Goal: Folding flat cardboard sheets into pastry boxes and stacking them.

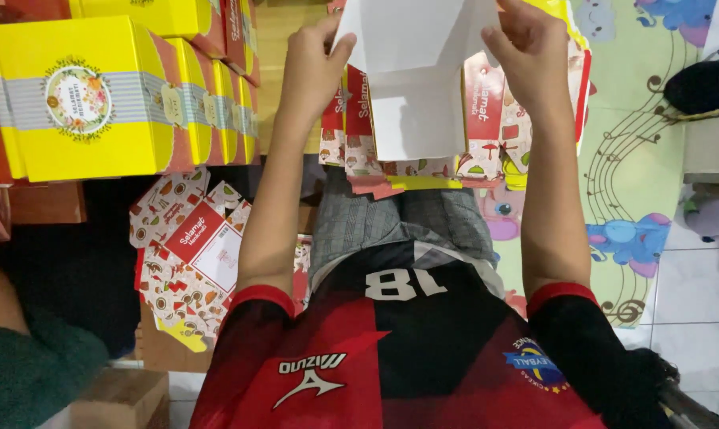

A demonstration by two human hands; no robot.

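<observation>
I hold a flat, unfolded cardboard box blank [420, 79] up in front of me, its white inner side facing the camera. My left hand [315, 63] grips its upper left edge, and my right hand [530, 56] grips its upper right edge. Red and patterned flaps of the blank hang down on both sides over my lap. Under it lies a small stack of more flat blanks [407, 179] with red and yellow edges.
Folded yellow boxes [89, 103] stand in a row at the left. Flat patterned blanks [188, 254] lie on the floor by my left leg. A green-sleeved person [25, 373] sits at bottom left. A cartoon play mat [629, 167] covers the floor at right.
</observation>
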